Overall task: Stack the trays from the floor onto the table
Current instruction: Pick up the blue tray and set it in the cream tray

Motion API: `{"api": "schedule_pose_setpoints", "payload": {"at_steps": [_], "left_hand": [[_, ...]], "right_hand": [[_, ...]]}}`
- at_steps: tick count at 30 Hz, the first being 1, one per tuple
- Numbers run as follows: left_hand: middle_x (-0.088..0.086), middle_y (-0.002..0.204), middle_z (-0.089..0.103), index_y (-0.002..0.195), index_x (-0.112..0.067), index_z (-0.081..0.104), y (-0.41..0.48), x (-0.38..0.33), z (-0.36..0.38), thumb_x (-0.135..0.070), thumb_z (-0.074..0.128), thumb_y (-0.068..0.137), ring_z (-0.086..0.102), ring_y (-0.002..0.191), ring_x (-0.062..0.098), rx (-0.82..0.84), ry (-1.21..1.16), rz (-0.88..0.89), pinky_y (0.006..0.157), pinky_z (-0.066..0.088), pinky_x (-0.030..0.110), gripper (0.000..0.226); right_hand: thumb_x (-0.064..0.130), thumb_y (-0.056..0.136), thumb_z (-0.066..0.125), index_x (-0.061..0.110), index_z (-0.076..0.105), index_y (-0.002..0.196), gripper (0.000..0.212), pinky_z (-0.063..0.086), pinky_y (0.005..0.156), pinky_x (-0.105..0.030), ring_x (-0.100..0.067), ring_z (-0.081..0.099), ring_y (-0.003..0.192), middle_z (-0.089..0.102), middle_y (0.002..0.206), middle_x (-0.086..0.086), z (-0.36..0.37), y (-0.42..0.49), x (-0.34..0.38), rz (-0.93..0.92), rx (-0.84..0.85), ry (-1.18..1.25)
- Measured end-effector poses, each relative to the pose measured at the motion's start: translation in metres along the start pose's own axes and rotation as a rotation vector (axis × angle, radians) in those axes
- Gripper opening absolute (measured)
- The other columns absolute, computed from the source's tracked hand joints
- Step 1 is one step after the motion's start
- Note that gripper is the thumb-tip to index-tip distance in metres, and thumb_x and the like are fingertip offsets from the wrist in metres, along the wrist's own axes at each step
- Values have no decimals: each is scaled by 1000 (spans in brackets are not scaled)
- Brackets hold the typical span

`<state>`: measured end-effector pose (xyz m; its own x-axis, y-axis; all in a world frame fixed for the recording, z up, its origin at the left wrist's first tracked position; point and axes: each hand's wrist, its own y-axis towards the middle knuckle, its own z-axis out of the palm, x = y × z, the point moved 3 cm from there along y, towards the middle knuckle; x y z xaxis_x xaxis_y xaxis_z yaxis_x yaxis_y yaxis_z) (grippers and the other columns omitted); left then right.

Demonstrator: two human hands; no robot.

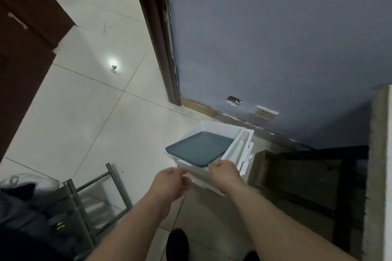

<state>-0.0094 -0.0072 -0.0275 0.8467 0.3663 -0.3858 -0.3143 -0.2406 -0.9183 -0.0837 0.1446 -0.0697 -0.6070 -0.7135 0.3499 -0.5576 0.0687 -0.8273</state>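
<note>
None of the stacking seemed done: the surface [379, 154] at 3 o'clock showed no tray. At 12 o'clock the blue tray [199, 147] lay in the white trays [212, 127] on the floor [84, 123]; our right hand [222, 170] pinched its near edge, our left hand [169, 180] curled beside, grip unclear.

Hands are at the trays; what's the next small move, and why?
Probably lift straight up, kept level: left hand and right hand both curl on the white tray's near rim, and the blue tray rests in it, so tilting may slide it.
</note>
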Motion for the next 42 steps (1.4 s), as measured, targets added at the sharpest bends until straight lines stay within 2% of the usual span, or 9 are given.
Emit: {"api": "schedule_pose_setpoints", "payload": {"at_steps": [4,7,11,16,24,29,35,38,42], "left_hand": [[14,78,65,104,2,69,46,-11,8,-12,55,98,55,69,23,5,71,30,61,43,28,20],[16,84,69,97,0,70,78,-7,16,-11,52,97,59,71,24,-5,167,59,67,46,32,21],[12,96,68,81,-22,63,104,0,25,-14,46,101,61,84,26,-8,297,131,72,49,32,28],[3,88,61,98,-25,59,110,9,31,-14,43,104,57,91,25,29,372,156,77,48,33,20],[-1,86,59,107,-31,56,103,17,40,-12,39,104,52,76,18,90,417,181,76,45,29,26],[6,106,66,131,-21,64,95,17,44,-11,40,103,55,80,19,114,460,217,79,47,28,39],[-5,105,66,117,-27,67,79,10,39,-10,42,102,58,89,12,105,461,315,71,45,19,33],[-6,100,70,108,-29,65,70,5,25,-16,47,102,63,88,12,34,450,348,78,51,24,23],[3,111,68,124,-18,64,60,-11,-9,-36,55,100,64,94,22,-243,508,382,89,51,35,31]], "right_hand": [[30,96,54,5,71,100,30,43,60,-28,-30,59,73,66,88,-11,12,47,-1,71,-26,25],[30,94,56,4,68,104,30,45,61,-28,-33,66,80,68,92,-13,25,72,-8,98,-49,53],[27,91,55,8,63,87,21,52,65,-34,-36,76,89,75,95,-17,38,93,-11,138,-22,8],[10,87,61,6,61,71,16,64,85,-48,-33,79,84,78,85,-17,43,107,-5,196,-2,-20],[9,77,63,10,78,81,16,53,60,-25,-25,77,73,79,80,-5,43,101,-3,219,-23,-195],[14,81,71,11,75,91,12,39,50,-23,-26,74,76,77,88,-6,40,100,-3,205,-83,-241],[21,91,64,10,73,91,13,31,45,-23,-24,65,70,76,89,-5,30,87,-5,158,-177,-190],[22,92,61,11,71,92,15,35,47,-23,-24,69,74,78,88,-4,22,72,-4,127,-176,-119],[27,85,56,11,73,86,23,48,55,-25,-26,73,75,78,85,-3,11,42,1,92,-126,-72]]}}
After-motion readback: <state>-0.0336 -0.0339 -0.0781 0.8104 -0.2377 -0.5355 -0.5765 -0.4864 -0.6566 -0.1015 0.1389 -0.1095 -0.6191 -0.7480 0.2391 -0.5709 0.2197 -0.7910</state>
